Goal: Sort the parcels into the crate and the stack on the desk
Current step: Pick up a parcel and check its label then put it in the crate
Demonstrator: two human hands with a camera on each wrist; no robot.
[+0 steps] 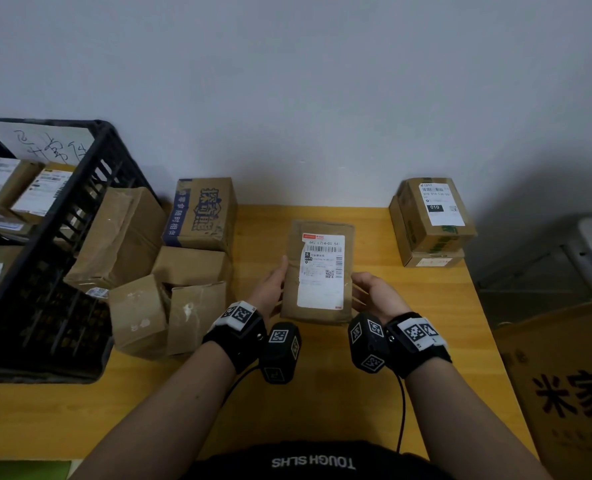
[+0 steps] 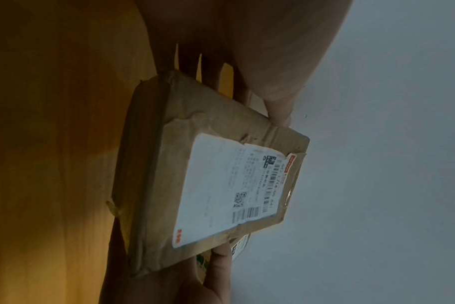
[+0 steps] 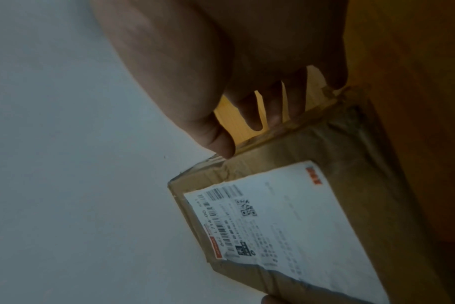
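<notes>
A flat brown parcel (image 1: 317, 271) with a white shipping label is held above the yellow desk (image 1: 322, 393), label up. My left hand (image 1: 275, 278) grips its left edge and my right hand (image 1: 369, 289) grips its right edge, thumbs on top and fingers underneath. The left wrist view shows the parcel (image 2: 208, 174) with my left thumb (image 2: 278, 107) at its edge. In the right wrist view my right thumb (image 3: 218, 142) pinches the parcel's (image 3: 299, 216) rim. A black crate (image 1: 90, 188) with labelled parcels inside stands at the left. Two stacked boxes (image 1: 429, 220) sit at the desk's back right.
Several loose brown parcels (image 1: 183, 258) are piled between the crate and my left hand. A large printed cardboard box (image 1: 564, 393) stands beyond the desk's right edge. A white wall (image 1: 322, 98) closes off the back.
</notes>
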